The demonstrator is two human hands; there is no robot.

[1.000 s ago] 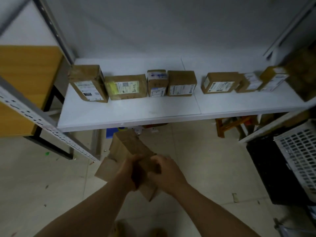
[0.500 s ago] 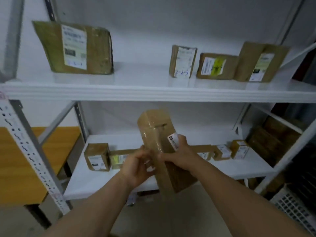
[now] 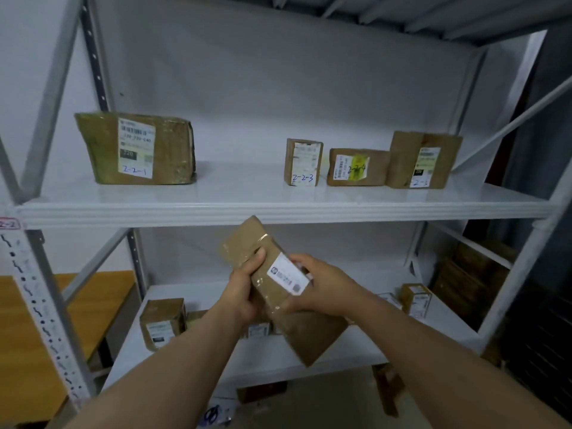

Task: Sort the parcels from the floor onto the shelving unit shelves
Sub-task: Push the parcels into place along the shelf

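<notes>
I hold a long brown taped parcel with a white label, tilted, in front of the shelving unit. My left hand grips its left side with the thumb on top. My right hand grips its right side beside the label. The upper white shelf carries a large parcel marked 2-2-1 at the left and three smaller parcels at the right. A gap lies between them. The lower shelf holds a row of small parcels, partly hidden by my arms.
Grey uprights and diagonal braces frame the unit. A wooden table stands at the left behind the upright. Brown boxes sit at the lower right, with a dark crate beside them. Items lie on the floor under the lower shelf.
My view has risen from the floor and lower shelf to the upper shelf. Both hands have lifted the parcel from low near the floor and turned it, so its label now faces me.
</notes>
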